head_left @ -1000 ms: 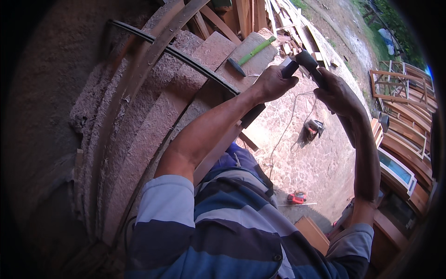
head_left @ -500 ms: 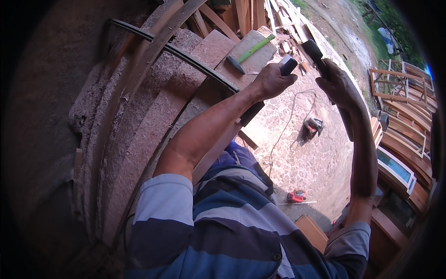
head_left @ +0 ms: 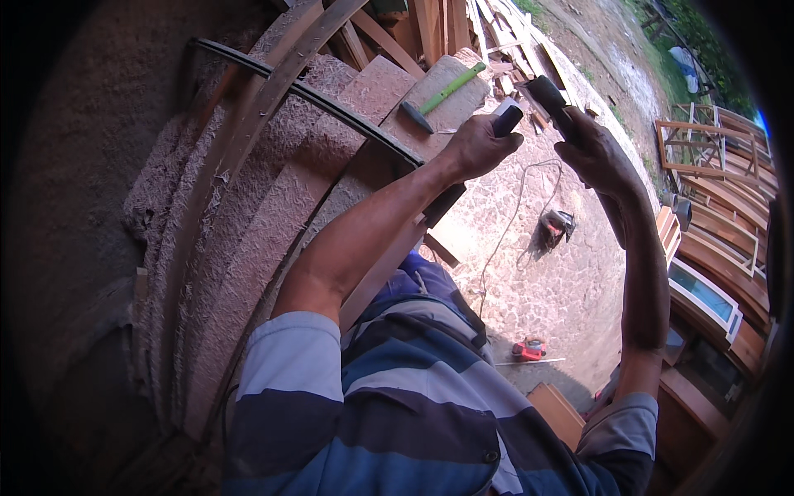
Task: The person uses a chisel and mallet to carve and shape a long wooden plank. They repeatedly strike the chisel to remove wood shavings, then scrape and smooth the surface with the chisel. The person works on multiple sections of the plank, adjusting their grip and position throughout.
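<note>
My left hand [head_left: 484, 149] is closed round a dark bar-like tool [head_left: 507, 121] with a pale, shiny top, its darker lower part showing below my wrist. A short gap to its right, my right hand [head_left: 597, 157] grips a dark tool [head_left: 547, 97] with a broad end pointing up and left; I cannot make out its exact kind. A green-handled hammer [head_left: 451, 89] lies on a pale board [head_left: 463, 112] just beyond my left hand. A long dark metal strip [head_left: 331, 106] crosses the shaving-covered boards [head_left: 289, 198] at left.
On the sunlit cracked ground [head_left: 513, 273] sit a corded power tool [head_left: 556, 227] and a red tool [head_left: 529, 349]. Scrap wood [head_left: 496, 33] is piled ahead. Wooden frames [head_left: 703, 149] and a glazed white frame [head_left: 699, 293] are stacked at right. Curved planks [head_left: 215, 157] lie at left.
My right hand with its tool has risen and shifted slightly, leaving a wider gap from my left hand than a second ago. My left hand has crept slightly up and leftward.
</note>
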Motion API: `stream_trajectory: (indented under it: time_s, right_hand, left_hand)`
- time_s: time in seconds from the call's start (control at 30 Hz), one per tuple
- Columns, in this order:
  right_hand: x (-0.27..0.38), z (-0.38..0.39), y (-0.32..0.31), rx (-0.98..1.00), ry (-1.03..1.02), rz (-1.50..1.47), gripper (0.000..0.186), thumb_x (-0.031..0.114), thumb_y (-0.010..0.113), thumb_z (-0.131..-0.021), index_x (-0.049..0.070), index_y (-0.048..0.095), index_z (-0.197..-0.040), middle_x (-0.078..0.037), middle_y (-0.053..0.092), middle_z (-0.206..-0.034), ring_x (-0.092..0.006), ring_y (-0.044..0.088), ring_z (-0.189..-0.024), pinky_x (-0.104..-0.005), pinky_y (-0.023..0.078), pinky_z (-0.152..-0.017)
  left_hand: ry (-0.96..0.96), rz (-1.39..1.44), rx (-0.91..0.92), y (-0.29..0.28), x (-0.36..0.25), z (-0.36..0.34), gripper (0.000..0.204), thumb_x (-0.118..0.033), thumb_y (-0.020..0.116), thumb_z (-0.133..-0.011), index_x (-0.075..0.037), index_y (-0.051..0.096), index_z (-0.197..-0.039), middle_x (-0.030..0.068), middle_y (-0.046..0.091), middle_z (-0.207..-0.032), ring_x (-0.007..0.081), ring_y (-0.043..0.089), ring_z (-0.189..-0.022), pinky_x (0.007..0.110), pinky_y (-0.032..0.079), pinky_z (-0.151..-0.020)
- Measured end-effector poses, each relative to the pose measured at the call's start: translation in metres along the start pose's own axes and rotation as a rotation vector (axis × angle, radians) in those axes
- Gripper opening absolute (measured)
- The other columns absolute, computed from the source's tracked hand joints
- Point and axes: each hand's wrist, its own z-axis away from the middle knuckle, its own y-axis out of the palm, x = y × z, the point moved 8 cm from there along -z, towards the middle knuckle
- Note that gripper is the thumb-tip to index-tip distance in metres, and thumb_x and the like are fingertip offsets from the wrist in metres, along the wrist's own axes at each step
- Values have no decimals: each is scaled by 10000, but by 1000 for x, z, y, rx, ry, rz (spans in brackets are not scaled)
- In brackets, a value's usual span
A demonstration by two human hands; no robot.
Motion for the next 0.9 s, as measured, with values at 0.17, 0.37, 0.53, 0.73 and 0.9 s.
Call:
stream_trajectory:
  time_s: [0.17, 0.37, 0.53, 0.73, 0.9]
  right_hand:
    - [0, -3, 4, -19, -105, 56, 295, 173, 692, -877, 58, 541, -1103, -139, 566, -769, -307, 589, -731, -458, 454, -687]
    - [6, 6, 5, -22, -117, 86, 292, 172, 687, -894, 56, 550, -1125, -150, 594, -882, -303, 586, -765, -447, 457, -697]
    - [-9, 32, -1, -195, 74, -163, 371, 215, 697, -910, 49, 575, -1219, -124, 574, -924, -252, 581, -811, -407, 474, -749]
    - [-3, 47, 46, -261, 141, -371, 487, 386, 662, -968, 47, 577, -1307, -142, 652, -993, -254, 625, -864, -414, 500, -807]
    - [55, 26, 98, -103, -81, -171, 418, 367, 576, -1017, 34, 532, -1266, -249, 670, -1008, -427, 675, -963, -516, 526, -846]
  left_hand:
    - [2, -39, 12, -1, -2, 1, 288, -309, 695, -983, -46, 625, -889, -51, 539, -712, 57, 480, -678, 306, 428, -623]
    - [8, -6, 62, -6, -40, 21, 303, -326, 698, -989, -50, 637, -880, -37, 542, -703, 66, 484, -665, 305, 428, -617]
    - [86, -29, 117, -71, -87, 76, 370, -386, 705, -996, -50, 657, -849, -26, 561, -682, 76, 503, -652, 312, 441, -607]
    - [23, -385, -266, -143, -69, 120, 298, -255, 717, -997, -54, 623, -799, -49, 546, -668, 63, 483, -627, 277, 427, -581]
    - [35, -270, -504, -170, -67, 169, 286, -222, 744, -977, -57, 602, -791, -50, 520, -672, 69, 455, -615, 273, 399, -559]
